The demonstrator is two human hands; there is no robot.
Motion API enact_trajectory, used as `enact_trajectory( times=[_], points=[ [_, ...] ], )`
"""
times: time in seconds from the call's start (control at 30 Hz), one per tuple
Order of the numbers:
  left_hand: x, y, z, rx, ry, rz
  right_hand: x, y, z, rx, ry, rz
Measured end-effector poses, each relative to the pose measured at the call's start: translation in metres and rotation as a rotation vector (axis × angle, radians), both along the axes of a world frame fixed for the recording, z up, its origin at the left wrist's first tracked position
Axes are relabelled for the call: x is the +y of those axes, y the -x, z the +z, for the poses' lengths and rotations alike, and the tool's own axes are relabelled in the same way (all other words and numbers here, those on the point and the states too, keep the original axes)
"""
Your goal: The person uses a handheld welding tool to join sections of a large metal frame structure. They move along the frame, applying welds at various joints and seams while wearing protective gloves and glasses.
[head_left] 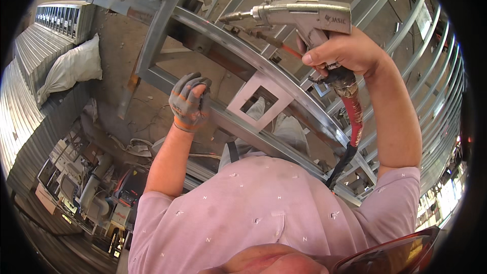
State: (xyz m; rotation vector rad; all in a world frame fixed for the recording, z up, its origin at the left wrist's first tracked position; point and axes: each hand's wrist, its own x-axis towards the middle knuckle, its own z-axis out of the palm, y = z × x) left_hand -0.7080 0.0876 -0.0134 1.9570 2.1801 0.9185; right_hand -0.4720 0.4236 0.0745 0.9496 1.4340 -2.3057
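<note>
My bare right hand (pixel 350 53) is wrapped round the grip of a silver welding gun (pixel 304 14). Its nozzle points left, over a curved steel rail (pixel 243 53) of a metal frame. A thin feed tube with an orange-red section (pixel 289 49) runs beneath the barrel, and a red and black cable (pixel 353 116) hangs from the handle. On the left, my left hand (pixel 190 100) wears a grey glove with orange trim and a bare fingertip. Its fingers are curled closed beside a straight steel tube (pixel 233 122); whatever may be inside them is hidden.
A square steel plate with a square hole (pixel 260 99) sits between the rails before me. Long curved bars (pixel 431 71) fan out at right. Stacked corrugated metal sheets (pixel 35 86) and a white sack (pixel 76 68) stand at left, with a red and black machine (pixel 133 185) below.
</note>
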Motion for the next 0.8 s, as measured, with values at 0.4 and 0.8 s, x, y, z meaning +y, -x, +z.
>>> enact_trajectory(
  times=[0.4, 0.8],
  points=[
    [-0.008, 0.000, -0.001, -0.015, 0.064, 0.010, -0.001, 0.008, -0.013, -0.076, 0.066, 0.023],
    [-0.006, 0.000, 0.001, -0.021, 0.066, 0.013, 0.000, 0.010, -0.012, -0.112, 0.056, 0.035]
  ],
)
